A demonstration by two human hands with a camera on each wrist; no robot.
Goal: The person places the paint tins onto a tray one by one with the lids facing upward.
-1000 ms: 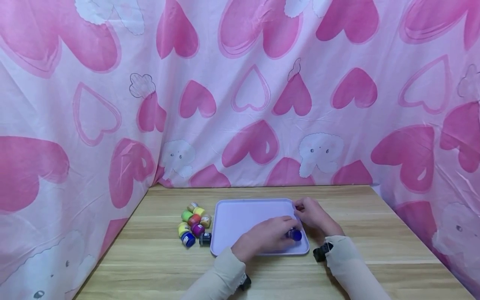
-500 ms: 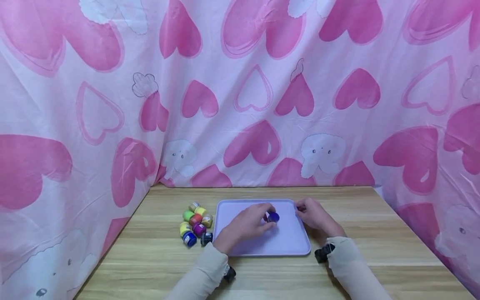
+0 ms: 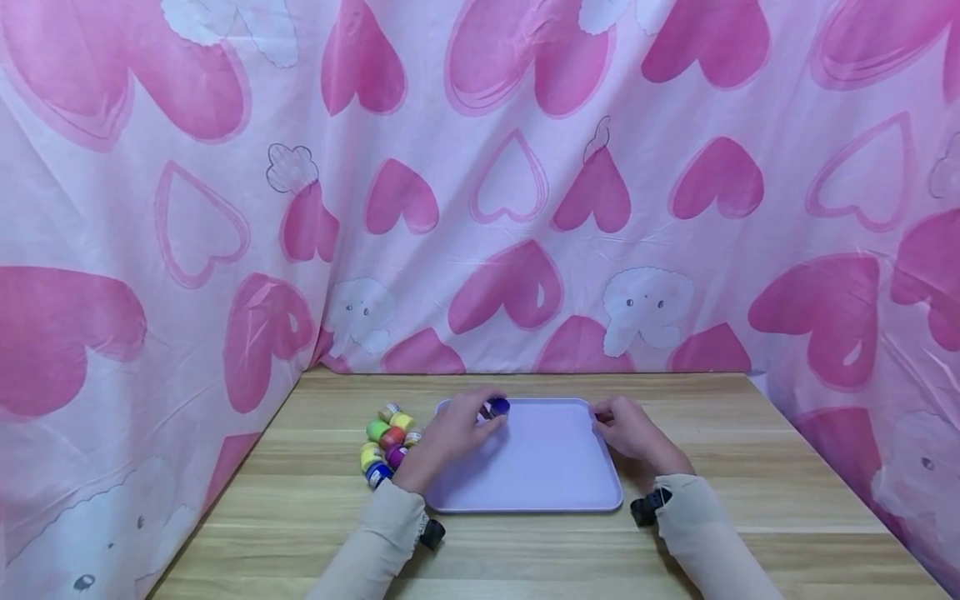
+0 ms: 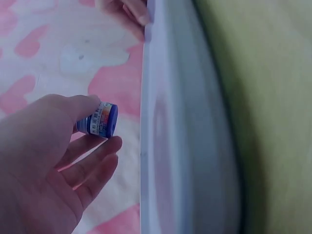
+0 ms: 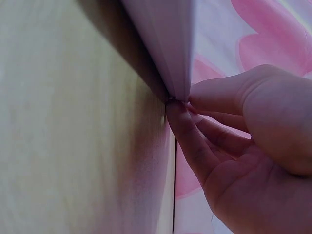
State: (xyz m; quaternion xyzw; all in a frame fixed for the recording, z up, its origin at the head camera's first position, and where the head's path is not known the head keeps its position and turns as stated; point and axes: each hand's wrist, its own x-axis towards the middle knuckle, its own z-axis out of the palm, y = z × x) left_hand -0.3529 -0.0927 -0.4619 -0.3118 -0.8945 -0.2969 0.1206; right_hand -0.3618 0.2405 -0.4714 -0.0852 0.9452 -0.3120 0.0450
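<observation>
My left hand [image 3: 450, 432] pinches a small blue paint jar [image 4: 100, 119] between thumb and fingers, above the far left corner of a pale lilac tray [image 3: 540, 458]. A printed label shows on the jar's side in the left wrist view, and its blue lid faces away from the palm. At the tray's far right corner, my right hand [image 3: 630, 432] pinches the rim, thumb on one side and fingers on the other, as the right wrist view [image 5: 165, 44] shows. The tray's surface holds nothing visible.
Left of the tray several small paint jars lie clustered: green [image 3: 377, 430], red [image 3: 392, 437], yellow [image 3: 371, 455], purple [image 3: 396, 455] and blue [image 3: 378, 472] among them. My left forearm partly covers them. A heart-patterned curtain [image 3: 540, 317] hangs behind the wooden table [image 3: 525, 550].
My left hand has carried the blue paint jar from the tray's near right, leftward and away, to its far left corner. The right hand stays on the rim. The left arm now hides a black jar.
</observation>
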